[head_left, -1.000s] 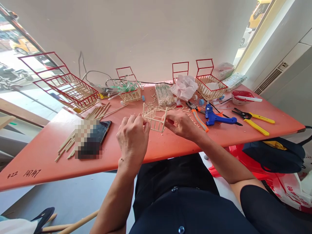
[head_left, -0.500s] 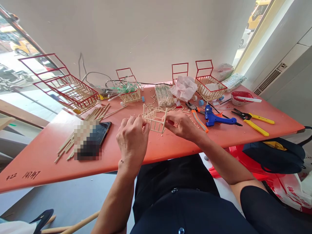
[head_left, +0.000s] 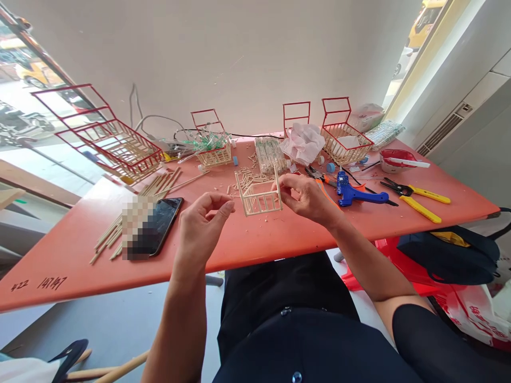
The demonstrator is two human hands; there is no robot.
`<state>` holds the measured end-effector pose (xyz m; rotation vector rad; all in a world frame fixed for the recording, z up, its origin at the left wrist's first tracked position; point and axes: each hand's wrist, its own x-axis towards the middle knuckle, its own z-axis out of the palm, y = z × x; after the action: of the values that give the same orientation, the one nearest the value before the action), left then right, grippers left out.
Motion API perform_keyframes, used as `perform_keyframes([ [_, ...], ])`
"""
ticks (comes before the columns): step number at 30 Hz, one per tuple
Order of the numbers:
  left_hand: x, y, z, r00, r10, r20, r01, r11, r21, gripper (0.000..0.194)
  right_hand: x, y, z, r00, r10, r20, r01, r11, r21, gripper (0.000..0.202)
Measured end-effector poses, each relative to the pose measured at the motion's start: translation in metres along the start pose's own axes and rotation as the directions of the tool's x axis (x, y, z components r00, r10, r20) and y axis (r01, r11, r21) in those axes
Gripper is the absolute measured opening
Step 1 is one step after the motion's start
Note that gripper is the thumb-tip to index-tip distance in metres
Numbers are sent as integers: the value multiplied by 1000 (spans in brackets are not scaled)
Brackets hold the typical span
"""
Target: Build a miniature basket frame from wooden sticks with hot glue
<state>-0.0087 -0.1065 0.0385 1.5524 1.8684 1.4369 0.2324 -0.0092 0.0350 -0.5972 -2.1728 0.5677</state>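
My right hand point(head_left: 305, 198) pinches the right side of a small frame of pale wooden sticks point(head_left: 261, 203). The piece has a row of short bars along its front and a taller upright at each front corner. To its left, my left hand point(head_left: 203, 218) is apart from it, with curved fingers and a gap between index finger and thumb. Nothing shows in that hand. Cut stick pieces point(head_left: 249, 178) lie scattered behind the frame.
On the orange table point(head_left: 223, 255) lie a phone point(head_left: 167, 226), long sticks point(head_left: 107, 239), a blue glue gun point(head_left: 359, 196) and yellow-handled pliers point(head_left: 419, 205). Along the wall stand red-trimmed stick baskets point(head_left: 345, 143), a bundle of wrapped sticks point(head_left: 269, 154) and a red bowl point(head_left: 399, 159).
My left hand has let go of the stick frame and drawn back to the left. The frame has turned in my right hand, so its barred front shows more.
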Motion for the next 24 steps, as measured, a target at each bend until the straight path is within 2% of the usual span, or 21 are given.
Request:
perform_keyframes([
  [3,-1,-11,1,991,-78,113,102,969,-225,26,-2,4,-3,999,47,-21,-47,999,29,8],
  [6,-7,-16,7,975,-138,176,201,887,-415,33,-4,7,-4,997,66,-27,-65,996,53,8],
  [9,-15,-14,15,958,-190,217,281,780,-559,38,-5,8,-4,997,78,-24,-76,995,70,9],
  [12,-24,-12,25,916,-276,290,400,609,-685,47,-5,9,-4,996,78,-36,-76,996,56,10],
  [15,-35,-12,35,838,-356,413,537,406,-740,53,-7,10,-3,995,77,-62,-73,995,61,9],
  [17,-40,-13,40,796,-378,472,589,307,-748,54,-7,10,-2,994,80,-72,-75,995,70,8],
  [20,-41,-11,47,762,-391,516,618,200,-761,46,-7,9,-1,994,76,-76,-70,995,72,8],
  [24,-36,-6,55,714,-438,546,638,87,-765,23,-8,9,-2,994,75,-74,-70,996,62,10],
])
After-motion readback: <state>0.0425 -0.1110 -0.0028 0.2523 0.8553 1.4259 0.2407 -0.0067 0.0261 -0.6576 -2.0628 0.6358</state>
